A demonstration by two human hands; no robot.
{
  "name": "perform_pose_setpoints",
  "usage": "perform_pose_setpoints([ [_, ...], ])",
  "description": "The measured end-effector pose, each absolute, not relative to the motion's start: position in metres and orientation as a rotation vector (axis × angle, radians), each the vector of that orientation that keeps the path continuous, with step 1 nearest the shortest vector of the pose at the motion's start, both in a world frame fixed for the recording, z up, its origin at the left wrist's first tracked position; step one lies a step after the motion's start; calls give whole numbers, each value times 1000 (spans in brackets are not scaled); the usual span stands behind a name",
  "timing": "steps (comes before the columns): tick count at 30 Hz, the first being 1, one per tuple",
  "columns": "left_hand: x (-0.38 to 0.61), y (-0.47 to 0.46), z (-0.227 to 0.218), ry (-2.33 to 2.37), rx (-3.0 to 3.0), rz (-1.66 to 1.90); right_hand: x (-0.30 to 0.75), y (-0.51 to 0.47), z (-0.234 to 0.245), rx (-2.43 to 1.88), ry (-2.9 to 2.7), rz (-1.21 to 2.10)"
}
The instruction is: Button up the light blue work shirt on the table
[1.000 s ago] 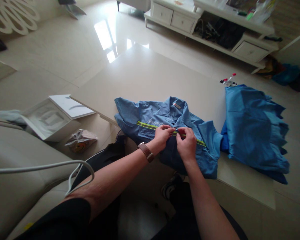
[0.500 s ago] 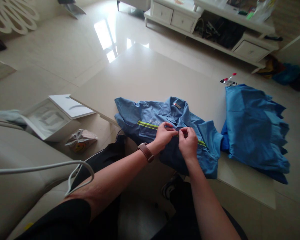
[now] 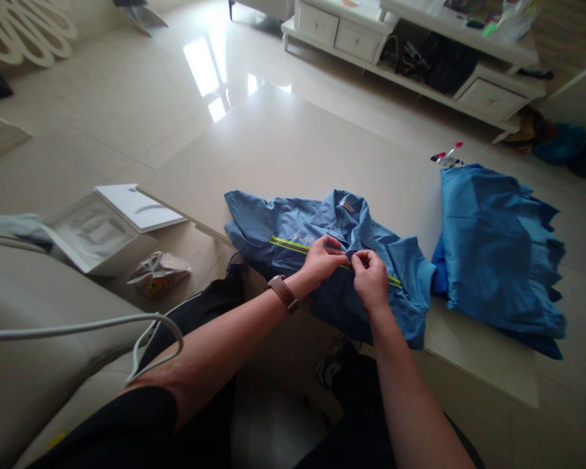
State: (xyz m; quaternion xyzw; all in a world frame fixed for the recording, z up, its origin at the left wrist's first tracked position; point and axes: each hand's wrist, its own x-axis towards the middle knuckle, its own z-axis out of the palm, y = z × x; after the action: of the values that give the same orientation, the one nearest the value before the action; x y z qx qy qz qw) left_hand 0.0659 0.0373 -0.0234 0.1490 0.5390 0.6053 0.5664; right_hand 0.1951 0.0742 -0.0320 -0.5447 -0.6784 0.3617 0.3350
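Observation:
A blue short-sleeved shirt (image 3: pixel 297 215) with a yellow-green stripe across the chest lies front up along the near edge of a pale table. Its collar points away from me, and its lower part hangs over the edge. My left hand (image 3: pixel 323 257), with a brown watch strap on the wrist, pinches the shirt's front placket just below the collar. Close beside it, my right hand (image 3: pixel 370 275) pinches the same placket, fingertips almost touching the left ones. Whether a button sits between the fingers is too small to tell.
Folded blue garments (image 3: pixel 498 241) are stacked at the table's right end. Behind them stand red-capped bottles (image 3: pixel 452 155). An open white box (image 3: pixel 95 228) and a plastic-wrapped item (image 3: pixel 159 273) are at the left. A grey cable (image 3: pixel 102 326) loops near my left arm.
My right hand has shifted very slightly right and down. My left hand stays nearly in place, and both still pinch the shirt's front.

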Motion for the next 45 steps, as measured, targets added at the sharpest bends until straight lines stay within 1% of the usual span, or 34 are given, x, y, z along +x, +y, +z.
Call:
perform_pose_setpoints([
  [4, 64, 37, -25, 1269, 392, 1402, 196, 76, -33, -1438, -1715, 1009],
  [10, 65, 35, -29, 1311, 480, 1391, 196, 72, -28, -1399, -1821, 845],
  [16, 64, 36, -29, 1293, 486, 1346, 196, 73, -28, -1398, -1822, 855],
  [19, 63, 36, -30, 1274, 507, 1340, 196, 75, -30, -1416, -1779, 901],
  [24, 60, 36, -32, 1272, 609, 1310, 198, 80, -38, -1443, -1683, 1069],
  [29, 57, 33, -28, 1511, 943, 1292, 199, 81, -47, -1472, -1654, 1151],
  [32, 59, 30, -28, 1652, 1154, 1302, 199, 81, -51, -1496, -1707, 1090],
  [36, 62, 27, -30, 1701, 1269, 1296, 200, 82, -54, -1526, -1737, 996],
  [45, 60, 32, -26, 1715, 1088, 1213, 201, 80, -48, -1437, -1804, 916],
])
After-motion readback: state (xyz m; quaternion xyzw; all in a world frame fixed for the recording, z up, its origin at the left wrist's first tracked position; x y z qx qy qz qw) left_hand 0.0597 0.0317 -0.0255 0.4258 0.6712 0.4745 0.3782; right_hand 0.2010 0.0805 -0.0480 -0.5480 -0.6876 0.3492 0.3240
